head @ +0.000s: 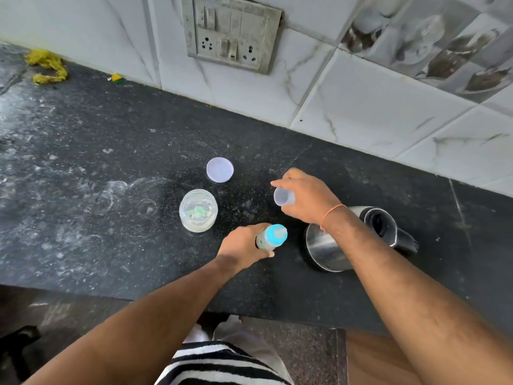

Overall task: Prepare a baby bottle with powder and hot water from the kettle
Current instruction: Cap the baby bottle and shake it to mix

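A small baby bottle [268, 238] with a blue collar and teat stands on the black counter [111, 190]. My left hand [244, 247] grips its body. Just above and to the right, my right hand [308, 198] holds the bottle's clear cap [283, 196] off the counter, its opening facing left. An open clear jar [198, 210] with pale powder and a green scoop inside sits left of the bottle. The jar's pale purple lid [219, 169] lies flat behind it. A steel kettle [358, 237] with a black handle stands to the right, partly hidden by my right forearm.
A tiled wall with a socket and switch plate [231, 31] rises behind the counter. A yellow cloth [47, 65] lies at the far left back. The counter's front edge runs below my arms, with floor beneath.
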`<action>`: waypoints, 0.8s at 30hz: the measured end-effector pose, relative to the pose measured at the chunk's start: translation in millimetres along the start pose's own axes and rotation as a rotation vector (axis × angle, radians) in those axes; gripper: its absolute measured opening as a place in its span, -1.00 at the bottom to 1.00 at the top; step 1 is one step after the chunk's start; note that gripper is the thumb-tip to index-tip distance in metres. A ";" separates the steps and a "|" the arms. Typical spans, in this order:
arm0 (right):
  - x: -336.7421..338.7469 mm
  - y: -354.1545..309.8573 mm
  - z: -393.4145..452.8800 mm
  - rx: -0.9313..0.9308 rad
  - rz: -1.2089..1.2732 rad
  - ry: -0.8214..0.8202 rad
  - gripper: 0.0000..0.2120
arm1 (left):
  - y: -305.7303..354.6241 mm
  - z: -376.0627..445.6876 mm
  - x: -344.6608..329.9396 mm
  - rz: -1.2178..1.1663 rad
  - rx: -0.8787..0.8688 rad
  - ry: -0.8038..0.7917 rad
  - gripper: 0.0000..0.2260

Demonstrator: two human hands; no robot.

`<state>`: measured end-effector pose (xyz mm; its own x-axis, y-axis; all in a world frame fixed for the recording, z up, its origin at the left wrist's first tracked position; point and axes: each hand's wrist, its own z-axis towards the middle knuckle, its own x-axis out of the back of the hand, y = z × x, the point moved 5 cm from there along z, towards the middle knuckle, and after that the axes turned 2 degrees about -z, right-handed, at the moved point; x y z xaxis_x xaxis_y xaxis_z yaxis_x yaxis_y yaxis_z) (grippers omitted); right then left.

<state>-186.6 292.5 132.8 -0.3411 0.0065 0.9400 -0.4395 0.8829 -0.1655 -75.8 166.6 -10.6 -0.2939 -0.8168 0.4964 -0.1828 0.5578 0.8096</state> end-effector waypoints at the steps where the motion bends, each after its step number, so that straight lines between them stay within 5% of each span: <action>1: 3.1 -1.3 -9.4 0.021 -0.029 -0.010 -0.39 | -0.1 0.2 0.3 0.002 0.001 -0.001 -0.33; 8: 5.4 -6.8 -65.1 0.010 0.011 -0.013 -0.69 | 1.6 0.0 2.1 -0.013 -0.008 -0.028 -0.35; 17: -27.1 -22.7 -70.7 -0.032 0.078 -0.009 -0.45 | 2.2 -3.2 5.6 0.005 -0.006 -0.044 -0.39; 24: -37.5 -28.6 -65.1 -0.078 0.021 0.016 -0.57 | 1.0 -3.1 6.9 0.021 -0.007 -0.049 -0.42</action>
<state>-107.2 297.6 121.8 -0.3360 0.0322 0.9413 -0.3657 0.9166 -0.1619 -75.1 161.0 -5.4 -0.3430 -0.7969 0.4973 -0.1701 0.5733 0.8015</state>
